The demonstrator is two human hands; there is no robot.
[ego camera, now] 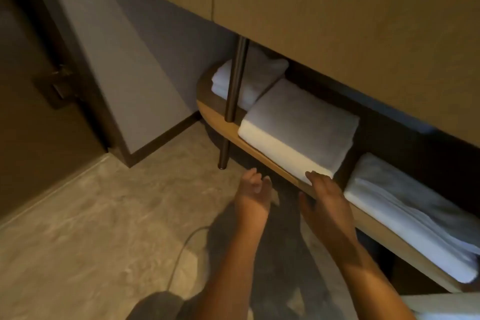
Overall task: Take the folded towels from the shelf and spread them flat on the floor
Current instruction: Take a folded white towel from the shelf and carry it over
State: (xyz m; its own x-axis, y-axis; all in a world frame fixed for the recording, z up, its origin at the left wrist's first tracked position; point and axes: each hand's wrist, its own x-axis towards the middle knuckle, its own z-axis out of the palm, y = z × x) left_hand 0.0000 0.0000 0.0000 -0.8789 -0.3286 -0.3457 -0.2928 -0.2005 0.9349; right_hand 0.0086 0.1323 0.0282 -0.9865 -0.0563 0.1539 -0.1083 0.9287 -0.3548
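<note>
Three folded white towels lie on a low wooden shelf under a cabinet. The middle towel is a thick neat block. A smaller one sits behind a dark metal post at the shelf's rounded left end, and a looser stack lies to the right. My right hand reaches forward with straight fingers, its fingertips touching the front right corner of the middle towel. My left hand hovers just in front of the shelf edge, palm turned inward, fingers relaxed and holding nothing.
A dark metal post runs from the cabinet through the shelf to the floor. The wooden cabinet front overhangs the shelf. Beige stone floor stretches to the left, crossed by a thin cable. A dark door stands at left.
</note>
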